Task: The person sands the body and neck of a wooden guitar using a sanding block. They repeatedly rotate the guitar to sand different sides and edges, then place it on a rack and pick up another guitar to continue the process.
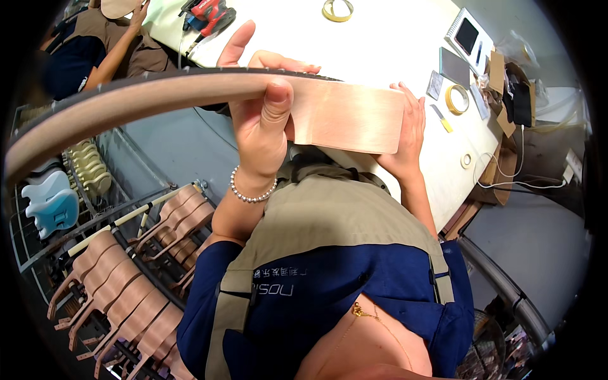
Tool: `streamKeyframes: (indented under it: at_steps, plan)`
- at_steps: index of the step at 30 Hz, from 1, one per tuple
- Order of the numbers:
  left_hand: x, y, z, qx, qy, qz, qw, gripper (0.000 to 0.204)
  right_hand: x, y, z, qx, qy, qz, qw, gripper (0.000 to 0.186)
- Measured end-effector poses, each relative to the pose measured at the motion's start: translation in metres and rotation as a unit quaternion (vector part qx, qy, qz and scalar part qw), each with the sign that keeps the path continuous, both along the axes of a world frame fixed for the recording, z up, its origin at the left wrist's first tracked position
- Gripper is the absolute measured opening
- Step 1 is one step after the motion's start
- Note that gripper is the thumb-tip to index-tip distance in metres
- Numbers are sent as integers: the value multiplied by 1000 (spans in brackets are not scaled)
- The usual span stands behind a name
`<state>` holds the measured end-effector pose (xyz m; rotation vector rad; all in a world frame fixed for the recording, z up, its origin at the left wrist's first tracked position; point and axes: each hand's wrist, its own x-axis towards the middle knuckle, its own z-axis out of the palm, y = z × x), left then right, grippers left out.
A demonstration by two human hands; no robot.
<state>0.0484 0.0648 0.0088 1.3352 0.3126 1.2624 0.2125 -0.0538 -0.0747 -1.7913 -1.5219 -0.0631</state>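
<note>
An unfinished pale wooden guitar is held up on edge in front of my chest. Its long neck reaches to the left, with a dark fretted fingerboard along the upper edge. My left hand, with a bead bracelet on the wrist, grips it where neck meets body. The thumb presses the near side, one finger sticks up, and the others go behind. At the right end of the body, my right hand supports it, fingers stretched along the far side and partly hidden. The guitar's far face is out of sight.
A white table holds a red power sander, tape rolls, a yellow-handled knife and a notebook. Racked wooden guitars and blue bodies stand left. Another person's arm is upper left.
</note>
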Motion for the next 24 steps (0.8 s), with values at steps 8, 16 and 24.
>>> streamKeyframes:
  at_steps: [8,16,24]
  plan:
    - [25,10,2,25,46,-90,995,67,17,-3,-11,-32,29,-30,999,98]
    - [67,-2,22,-140,10,-85,986,45,40,-2,-16,-41,168,-36,984,102]
    - [75,12,11,34,160,-95,982,40,54,-11,-26,-62,293,-31,953,93]
